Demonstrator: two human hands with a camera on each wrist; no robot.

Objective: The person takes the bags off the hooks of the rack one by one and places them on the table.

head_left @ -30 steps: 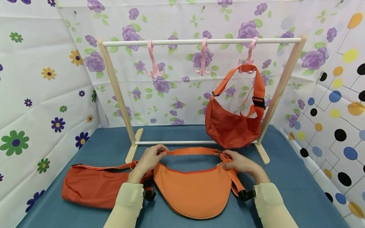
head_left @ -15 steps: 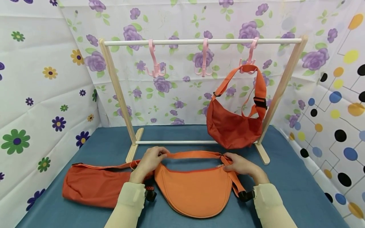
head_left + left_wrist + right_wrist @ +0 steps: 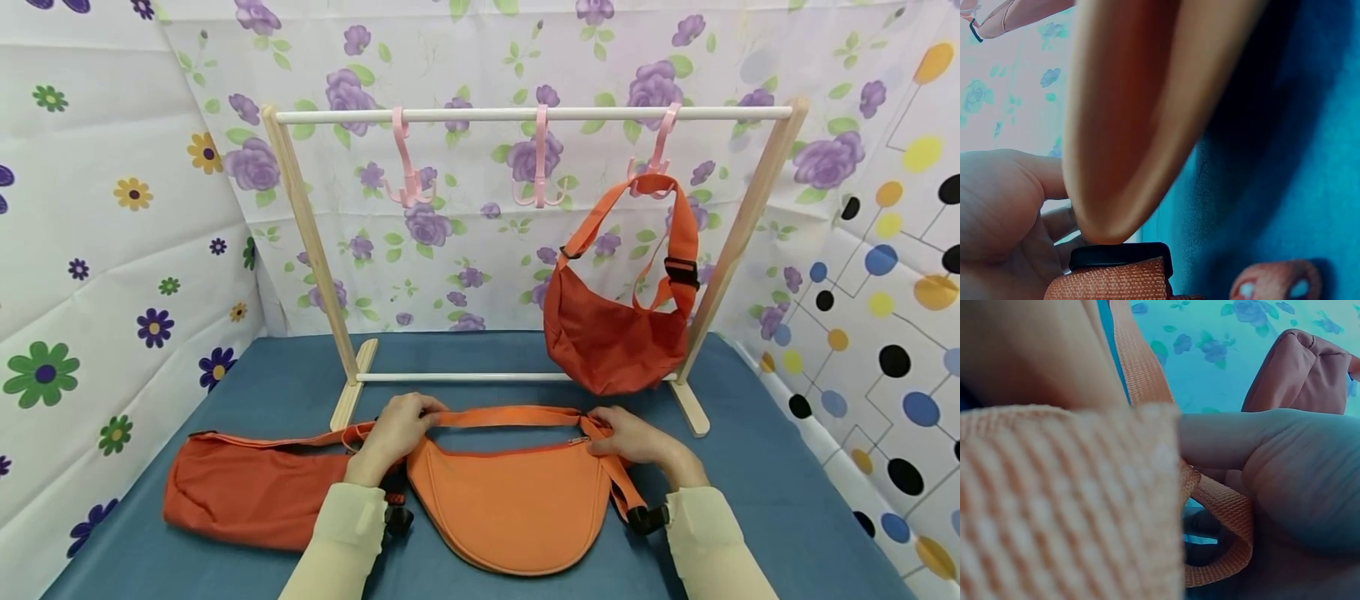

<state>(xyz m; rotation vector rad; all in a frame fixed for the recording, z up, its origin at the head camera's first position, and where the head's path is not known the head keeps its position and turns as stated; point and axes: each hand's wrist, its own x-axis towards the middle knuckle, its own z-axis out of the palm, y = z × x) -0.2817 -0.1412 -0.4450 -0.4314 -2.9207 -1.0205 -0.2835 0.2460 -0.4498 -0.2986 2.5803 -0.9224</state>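
An orange crescent-shaped bag (image 3: 517,508) lies flat on the blue cloth in the head view, its strap (image 3: 510,416) arched along the far side. My left hand (image 3: 397,433) grips its upper left corner where the strap meets it. At the upper right corner, beside the zipper pull, my right hand (image 3: 633,437) pinches the strap and bag edge. In the left wrist view the bag's end (image 3: 1116,206) stands close beside the thumb, above a black buckle (image 3: 1122,253). Webbing (image 3: 1066,506) fills much of the right wrist view, and a looped strap (image 3: 1229,509) passes by the fingers.
A red bag (image 3: 247,492) lies at the left, partly behind my left forearm. Behind stands a wooden rack (image 3: 465,114) with a left pink hook (image 3: 408,179), a middle pink hook (image 3: 540,167), and a right pink hook (image 3: 663,137) holding another red bag (image 3: 607,342). Patterned sheets surround the table.
Both hands and the strap have shifted slightly toward me, lower in the head view. The bag's bottom edge stays nearly in place, and both hands keep their grip.
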